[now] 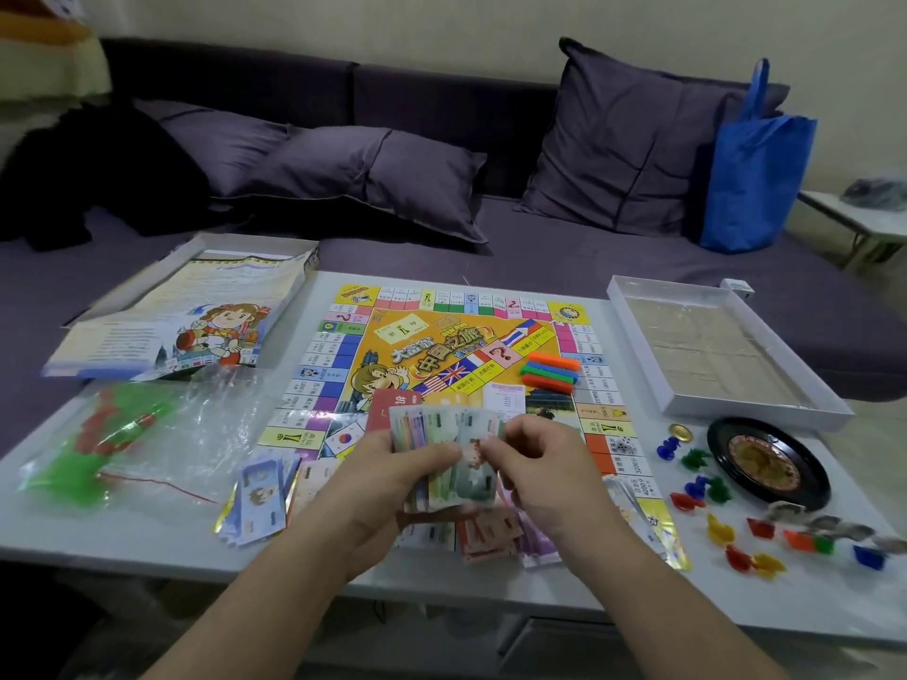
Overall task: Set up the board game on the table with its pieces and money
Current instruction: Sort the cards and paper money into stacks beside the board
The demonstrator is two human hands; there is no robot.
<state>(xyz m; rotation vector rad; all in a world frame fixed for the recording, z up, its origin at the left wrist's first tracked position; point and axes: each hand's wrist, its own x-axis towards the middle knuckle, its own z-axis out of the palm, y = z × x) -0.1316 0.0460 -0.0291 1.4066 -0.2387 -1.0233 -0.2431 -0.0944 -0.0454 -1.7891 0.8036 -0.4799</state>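
Low in the frame's centre, the left hand (392, 471) grips the fanned banknotes (444, 454), long axis upright, while the right hand (537, 463) pinches their right edge.

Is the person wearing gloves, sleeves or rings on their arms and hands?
No. Both forearms are bare as far as the picture shows, with no sleeves in view. The left hand and right hand have no gloves, and no rings, watch or bracelets show.
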